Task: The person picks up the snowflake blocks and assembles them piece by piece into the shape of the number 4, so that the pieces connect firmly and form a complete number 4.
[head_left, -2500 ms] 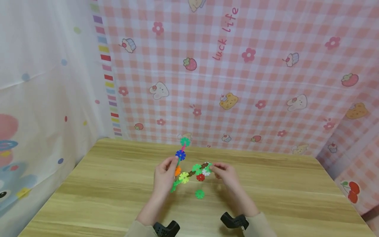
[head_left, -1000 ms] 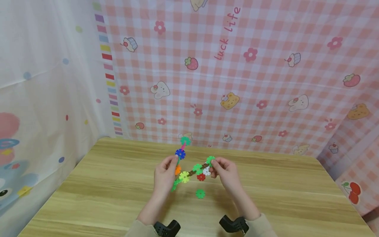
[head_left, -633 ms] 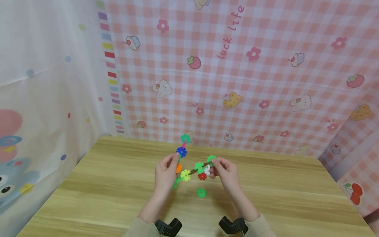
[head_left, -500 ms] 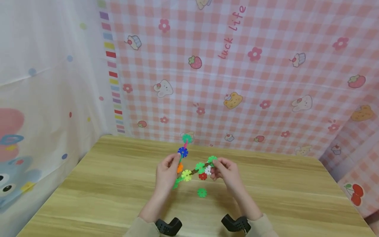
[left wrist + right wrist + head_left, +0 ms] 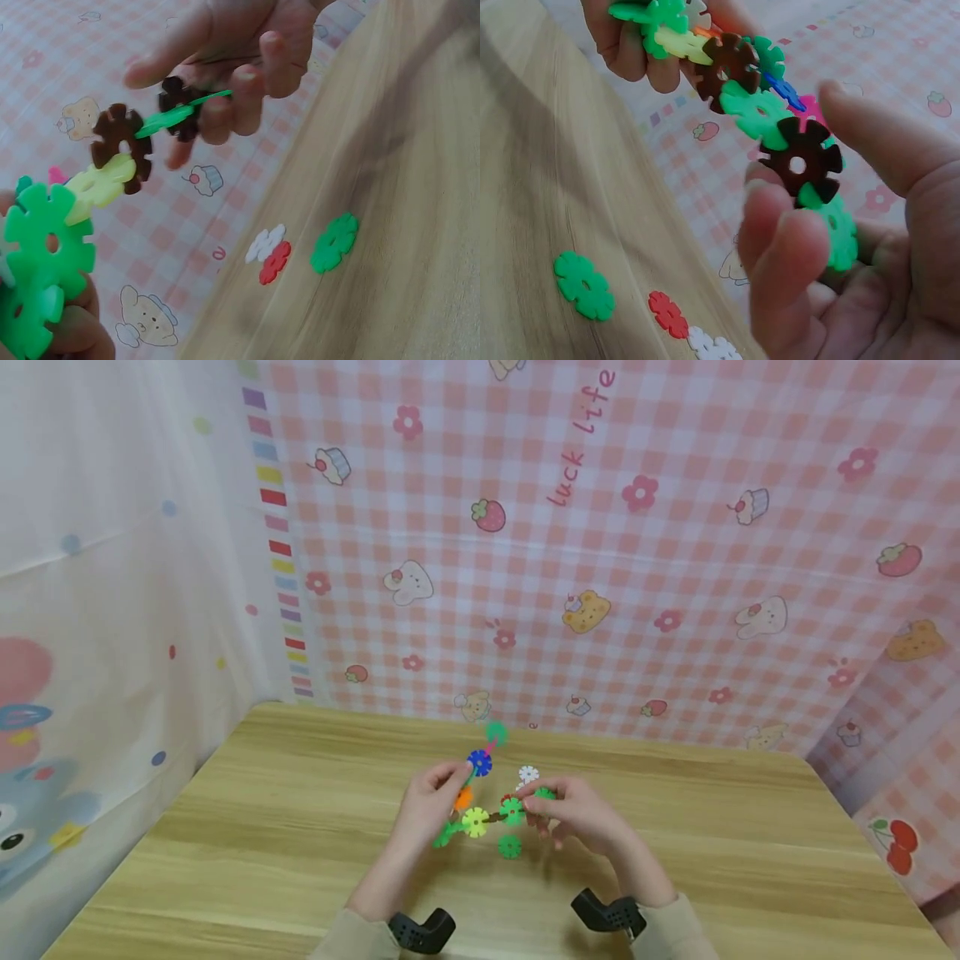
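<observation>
My left hand grips a chain of interlocking snowflake discs near its blue disc. One branch rises to a teal disc. The other runs through a yellow disc and alternating brown and green discs toward my right hand. In the right wrist view, the fingers lie against the last brown disc and the green end disc, while the thumb stands apart from the chain. The left fingers are partly hidden behind green discs in the left wrist view.
On the wooden table lie a loose green disc, white discs and a red disc beside them. A pink checked cloth hangs behind the table, with a white cloth at the left.
My right hand has let its thumb-and-finger pinch on the end green disc go and moved lower. The chain's right branch has dropped, and its upper branch has shifted right. The white discs show more fully.
</observation>
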The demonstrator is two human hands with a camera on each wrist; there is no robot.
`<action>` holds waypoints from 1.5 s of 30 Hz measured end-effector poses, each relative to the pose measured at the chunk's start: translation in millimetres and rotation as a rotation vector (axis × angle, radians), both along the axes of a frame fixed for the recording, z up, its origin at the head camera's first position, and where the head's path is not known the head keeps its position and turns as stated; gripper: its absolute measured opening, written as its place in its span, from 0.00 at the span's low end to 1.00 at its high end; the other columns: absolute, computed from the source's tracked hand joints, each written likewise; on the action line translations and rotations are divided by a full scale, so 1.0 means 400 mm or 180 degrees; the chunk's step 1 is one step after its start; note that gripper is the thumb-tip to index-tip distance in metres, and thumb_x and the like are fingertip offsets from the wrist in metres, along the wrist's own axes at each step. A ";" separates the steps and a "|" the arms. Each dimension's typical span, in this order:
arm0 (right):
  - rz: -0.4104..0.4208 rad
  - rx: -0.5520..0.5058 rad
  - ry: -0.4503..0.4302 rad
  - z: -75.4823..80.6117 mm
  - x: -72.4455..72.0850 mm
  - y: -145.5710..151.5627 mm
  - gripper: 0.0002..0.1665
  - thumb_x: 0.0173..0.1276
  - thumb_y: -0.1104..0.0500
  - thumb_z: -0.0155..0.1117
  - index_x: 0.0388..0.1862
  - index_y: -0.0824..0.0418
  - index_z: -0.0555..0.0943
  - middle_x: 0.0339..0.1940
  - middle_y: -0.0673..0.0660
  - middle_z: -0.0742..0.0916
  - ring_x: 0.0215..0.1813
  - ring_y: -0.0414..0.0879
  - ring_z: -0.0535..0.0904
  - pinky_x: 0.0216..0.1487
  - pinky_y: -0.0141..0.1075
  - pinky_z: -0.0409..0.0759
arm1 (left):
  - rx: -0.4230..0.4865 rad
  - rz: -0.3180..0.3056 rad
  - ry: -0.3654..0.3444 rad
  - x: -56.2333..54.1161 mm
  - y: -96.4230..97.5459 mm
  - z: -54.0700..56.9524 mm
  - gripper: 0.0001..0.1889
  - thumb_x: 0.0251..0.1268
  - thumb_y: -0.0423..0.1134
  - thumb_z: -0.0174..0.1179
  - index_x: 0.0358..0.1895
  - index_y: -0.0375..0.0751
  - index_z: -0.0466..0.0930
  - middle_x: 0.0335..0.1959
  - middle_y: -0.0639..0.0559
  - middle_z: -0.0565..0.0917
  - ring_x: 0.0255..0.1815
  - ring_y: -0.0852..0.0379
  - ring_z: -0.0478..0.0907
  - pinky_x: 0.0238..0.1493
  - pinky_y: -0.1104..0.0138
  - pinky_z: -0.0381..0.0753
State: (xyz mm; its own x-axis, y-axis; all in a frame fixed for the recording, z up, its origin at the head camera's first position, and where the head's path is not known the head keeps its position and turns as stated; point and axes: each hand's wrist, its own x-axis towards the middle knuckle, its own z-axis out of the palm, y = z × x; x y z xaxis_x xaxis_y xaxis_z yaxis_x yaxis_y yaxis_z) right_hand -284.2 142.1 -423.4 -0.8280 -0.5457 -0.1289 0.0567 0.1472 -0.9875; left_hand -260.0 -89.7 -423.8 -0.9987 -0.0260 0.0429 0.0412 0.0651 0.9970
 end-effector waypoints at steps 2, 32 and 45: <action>0.0123 0.0113 -0.0031 -0.001 0.002 0.000 0.22 0.68 0.59 0.64 0.54 0.73 0.77 0.24 0.55 0.81 0.22 0.42 0.74 0.17 0.29 0.72 | -0.0066 -0.0101 -0.0010 0.000 -0.002 -0.001 0.12 0.70 0.43 0.58 0.44 0.37 0.84 0.22 0.54 0.72 0.15 0.62 0.63 0.16 0.75 0.66; -0.0261 -0.0157 0.0004 0.044 0.005 0.045 0.19 0.66 0.64 0.61 0.52 0.75 0.74 0.26 0.54 0.80 0.23 0.40 0.71 0.19 0.29 0.74 | 0.0852 -0.0949 -0.0393 -0.001 0.002 -0.009 0.30 0.72 0.52 0.54 0.65 0.30 0.67 0.55 0.38 0.77 0.54 0.37 0.77 0.50 0.53 0.80; -0.0029 -0.0049 0.0126 0.056 0.010 0.044 0.15 0.65 0.64 0.62 0.48 0.72 0.78 0.25 0.54 0.79 0.23 0.40 0.70 0.20 0.30 0.74 | 0.1239 -0.1938 -0.0422 0.016 0.041 -0.024 0.22 0.74 0.45 0.50 0.61 0.33 0.69 0.48 0.40 0.82 0.49 0.43 0.80 0.57 0.42 0.72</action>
